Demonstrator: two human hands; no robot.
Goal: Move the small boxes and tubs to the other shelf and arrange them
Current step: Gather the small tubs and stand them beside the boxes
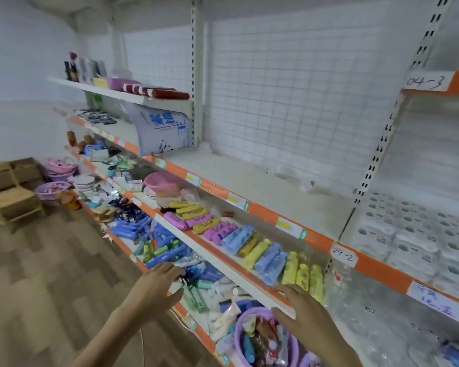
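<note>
Left hand (157, 283) nearest, fingers loosely spread, holding nothing, hovering over the jumbled blue and green small boxes (167, 250) on the low shelf. Right hand (300, 311) flat, fingers straight, resting at the white edge of the middle shelf (223, 263) beside yellow squeeze tubes (302, 276). Looks like pre-grasp; next needs a pinch on one box. Bare upper shelf (263, 181) likely target. Wood-pattern floor (51, 274) left.
</note>
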